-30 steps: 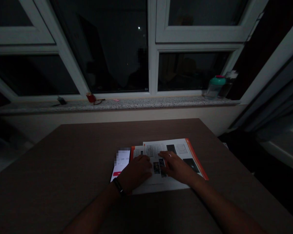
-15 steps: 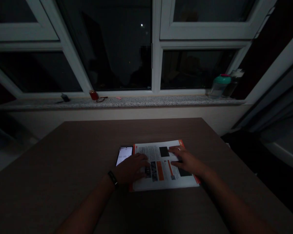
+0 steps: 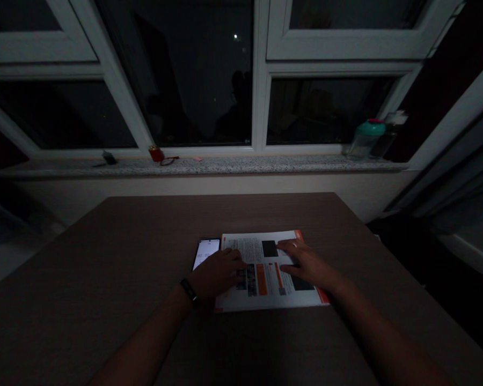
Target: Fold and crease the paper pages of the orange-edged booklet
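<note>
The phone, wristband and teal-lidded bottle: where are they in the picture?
Phone [image 3: 206, 253]: head view, on its lit screen.
Wristband [image 3: 189, 291]: head view, on its dark strap.
Bottle [image 3: 362, 142]: head view, on its clear body.

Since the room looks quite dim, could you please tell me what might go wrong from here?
The left hand rests right beside the dark-framed smartphone with a lit screen, so it could nudge it. The dim light may also make the small print on the white, orange-edged booklet under the right hand hard to read.

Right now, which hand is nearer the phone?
Left hand, at the lower right corner of the phone; right hand, farther off on the printed page.
</note>
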The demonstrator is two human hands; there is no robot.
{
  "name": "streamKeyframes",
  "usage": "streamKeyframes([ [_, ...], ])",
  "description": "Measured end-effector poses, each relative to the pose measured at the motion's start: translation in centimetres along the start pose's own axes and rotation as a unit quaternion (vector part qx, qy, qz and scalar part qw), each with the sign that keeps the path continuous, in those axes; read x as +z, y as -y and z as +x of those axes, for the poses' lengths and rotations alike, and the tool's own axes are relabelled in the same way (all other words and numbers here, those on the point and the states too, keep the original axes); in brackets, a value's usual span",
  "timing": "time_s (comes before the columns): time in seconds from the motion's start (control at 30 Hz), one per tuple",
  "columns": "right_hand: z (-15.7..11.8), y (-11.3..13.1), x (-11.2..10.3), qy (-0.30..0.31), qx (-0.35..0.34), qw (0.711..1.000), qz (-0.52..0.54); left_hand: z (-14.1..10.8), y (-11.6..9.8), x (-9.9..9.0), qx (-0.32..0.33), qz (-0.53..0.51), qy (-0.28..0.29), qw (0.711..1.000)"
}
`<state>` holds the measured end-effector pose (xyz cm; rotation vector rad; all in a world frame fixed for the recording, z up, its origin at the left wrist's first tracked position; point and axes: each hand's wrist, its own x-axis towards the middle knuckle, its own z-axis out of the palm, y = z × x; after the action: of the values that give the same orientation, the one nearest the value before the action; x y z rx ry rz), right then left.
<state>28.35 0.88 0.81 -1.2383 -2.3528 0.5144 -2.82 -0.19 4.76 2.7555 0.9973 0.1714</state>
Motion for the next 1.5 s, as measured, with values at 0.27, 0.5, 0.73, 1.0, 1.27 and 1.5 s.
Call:
streamKeyframes([
  [0.27, 0.1, -0.1, 0.1, 0.008, 0.000, 1.000, 0.008, 0.1, 0.0, 0.4, -0.004, 0.009, -0.009, 1.000],
  [0.5, 0.0, -0.3, 0.2, 0.010, 0.002, 1.000, 0.013, 0.0, -0.2, 0.2, -0.006, 0.007, 0.001, 1.000],
  [0.73, 0.0, -0.3, 0.3, 0.007, 0.004, 1.000, 0.008, -0.2, 0.1, 0.6, -0.001, -0.012, -0.010, 1.000],
  [1.0, -0.1, 0.3, -0.1, 0.010, 0.004, 1.000, 0.006, -0.5, 0.0, 1.1, 0.005, -0.024, -0.016, 1.000],
  [1.27, 0.0, 0.8, 0.1, 0.009, -0.005, 1.000, -0.017, -0.1, -0.5, 1.6, 0.008, -0.029, -0.018, 0.999],
  [1.5, 0.2, 2.1, 0.0, 0.015, -0.013, 1.000, -0.013, 0.2, -0.8, 1.3, -0.012, 0.000, -0.004, 1.000],
])
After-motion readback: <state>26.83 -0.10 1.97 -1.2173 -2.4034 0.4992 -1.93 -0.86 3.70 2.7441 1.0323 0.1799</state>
